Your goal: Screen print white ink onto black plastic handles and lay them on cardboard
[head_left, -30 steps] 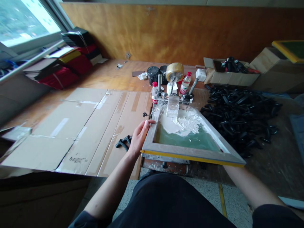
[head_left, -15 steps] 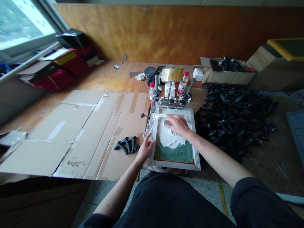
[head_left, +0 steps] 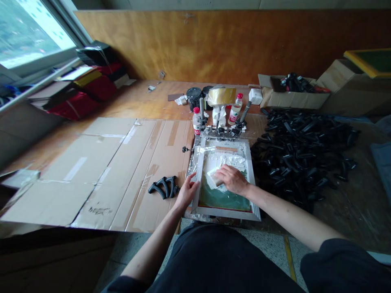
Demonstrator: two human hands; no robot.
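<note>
The open left hand [head_left: 189,190] rests on the silver aluminium frame [head_left: 225,212] of a green mesh screen, while the right hand [head_left: 232,180] grips a small white pad [head_left: 214,178] on thick white ink [head_left: 227,160].

Heaped black plastic parts [head_left: 301,158], flattened cardboard sheets [head_left: 100,171]

Daylight enters through a window [head_left: 30,34] on the left, beside a long wooden workbench [head_left: 137,97] against an amber wood-panelled wall [head_left: 195,44], above a speckled terrazzo floor [head_left: 269,240] with a yellow strip [head_left: 289,256]

Two hands [head_left: 232,180], two plastic bottles [head_left: 235,110], two screen frames [head_left: 224,213].
</note>
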